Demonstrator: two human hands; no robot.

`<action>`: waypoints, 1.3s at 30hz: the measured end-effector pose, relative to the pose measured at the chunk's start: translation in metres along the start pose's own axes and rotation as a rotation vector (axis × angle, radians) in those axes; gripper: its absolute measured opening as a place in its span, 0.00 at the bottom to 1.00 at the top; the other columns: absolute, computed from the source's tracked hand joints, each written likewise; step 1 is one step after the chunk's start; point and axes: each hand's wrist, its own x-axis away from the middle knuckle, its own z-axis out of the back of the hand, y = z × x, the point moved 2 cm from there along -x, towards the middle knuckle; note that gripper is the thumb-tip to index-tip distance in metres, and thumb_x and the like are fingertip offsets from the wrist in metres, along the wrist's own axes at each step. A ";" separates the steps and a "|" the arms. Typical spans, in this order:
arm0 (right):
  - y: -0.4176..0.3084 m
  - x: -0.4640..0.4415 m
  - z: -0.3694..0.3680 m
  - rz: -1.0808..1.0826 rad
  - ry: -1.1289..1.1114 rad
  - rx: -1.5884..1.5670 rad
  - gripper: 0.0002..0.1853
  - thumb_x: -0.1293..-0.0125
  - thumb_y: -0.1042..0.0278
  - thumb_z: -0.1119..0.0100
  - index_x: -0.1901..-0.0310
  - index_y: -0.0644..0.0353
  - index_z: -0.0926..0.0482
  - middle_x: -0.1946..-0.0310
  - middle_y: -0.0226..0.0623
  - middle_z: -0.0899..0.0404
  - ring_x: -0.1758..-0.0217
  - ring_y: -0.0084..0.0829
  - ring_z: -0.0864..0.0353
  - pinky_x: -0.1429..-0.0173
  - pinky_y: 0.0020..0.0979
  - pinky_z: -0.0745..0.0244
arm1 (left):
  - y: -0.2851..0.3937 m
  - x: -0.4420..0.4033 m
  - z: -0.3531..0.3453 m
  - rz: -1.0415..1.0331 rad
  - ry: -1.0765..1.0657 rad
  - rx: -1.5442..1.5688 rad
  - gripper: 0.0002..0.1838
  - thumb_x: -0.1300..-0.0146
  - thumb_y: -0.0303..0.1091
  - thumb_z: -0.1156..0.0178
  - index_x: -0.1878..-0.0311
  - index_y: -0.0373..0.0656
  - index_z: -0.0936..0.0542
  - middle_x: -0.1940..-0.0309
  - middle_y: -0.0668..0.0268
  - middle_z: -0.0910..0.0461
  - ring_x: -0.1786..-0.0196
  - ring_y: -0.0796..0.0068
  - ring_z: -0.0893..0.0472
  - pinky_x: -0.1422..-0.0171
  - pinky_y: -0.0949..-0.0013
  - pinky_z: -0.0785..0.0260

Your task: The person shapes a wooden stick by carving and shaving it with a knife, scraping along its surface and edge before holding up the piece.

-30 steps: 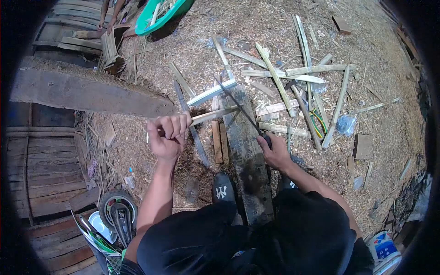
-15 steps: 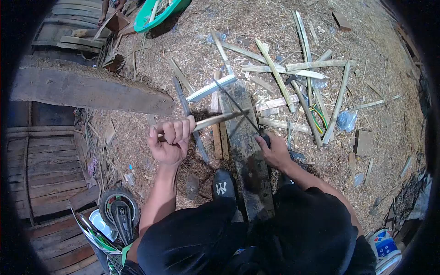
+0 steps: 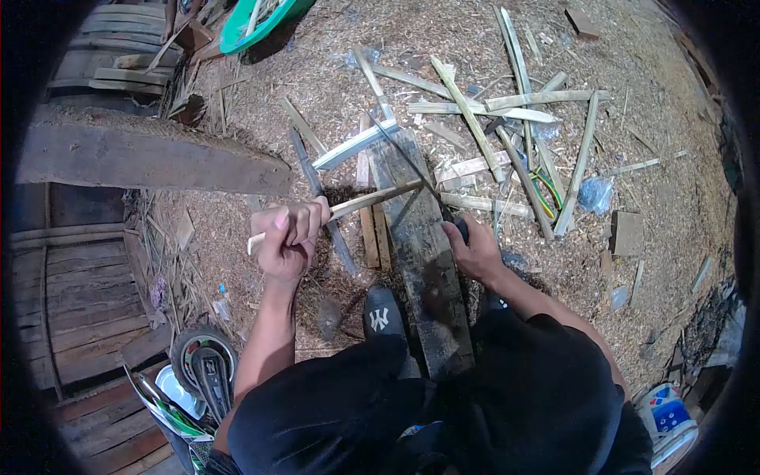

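My left hand (image 3: 289, 233) is closed around a wooden stick (image 3: 364, 204), whose pale rear end pokes out past the fist. The stick's far end lies over a worn wooden plank (image 3: 408, 229) that runs between my legs. In my right hand (image 3: 477, 252) is the dark handle of a long-bladed knife (image 3: 402, 152). Its thin blade slants up and left over the plank and crosses the stick close to the tip; whether the edge touches the wood I cannot tell. A white-faced wood strip (image 3: 355, 144) rests at the plank's far end.
Several split wood strips (image 3: 546, 97) lie scattered on the shavings-covered ground, with green-and-yellow handles (image 3: 548, 190) among them. A thick beam (image 3: 154, 154) juts in from the left. A green basin (image 3: 257, 32) sits at the top, near another person's hand. A small wheel (image 3: 204, 360) stands lower left.
My left hand has turned slightly, its thumb now showing on top, and the stick's rear end is more visible. The whole view has shifted a little. Both hands keep their grips.
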 end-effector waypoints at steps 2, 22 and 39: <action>0.004 -0.002 0.000 -0.042 -0.014 0.060 0.24 0.25 0.47 0.41 0.63 0.65 0.22 0.78 0.54 0.21 0.73 0.55 0.18 0.66 0.49 0.25 | 0.004 -0.004 -0.007 0.000 -0.005 -0.011 0.29 0.24 0.40 0.53 0.85 0.46 0.45 0.89 0.72 0.48 0.83 0.75 0.47 0.67 0.61 0.47; -0.014 0.003 0.020 0.118 0.097 -0.091 0.18 0.27 0.52 0.37 0.56 0.62 0.22 0.75 0.53 0.20 0.71 0.55 0.17 0.64 0.47 0.25 | 0.002 0.004 0.000 0.027 -0.021 0.011 0.27 0.24 0.39 0.53 0.83 0.49 0.46 0.89 0.72 0.49 0.82 0.74 0.50 0.66 0.62 0.49; 0.027 0.000 -0.012 -0.019 -0.044 0.097 0.30 0.23 0.40 0.47 0.63 0.68 0.21 0.71 0.59 0.21 0.64 0.57 0.19 0.55 0.53 0.26 | 0.003 0.005 -0.003 0.010 -0.008 0.006 0.27 0.25 0.37 0.53 0.84 0.48 0.47 0.89 0.71 0.50 0.82 0.74 0.50 0.64 0.62 0.47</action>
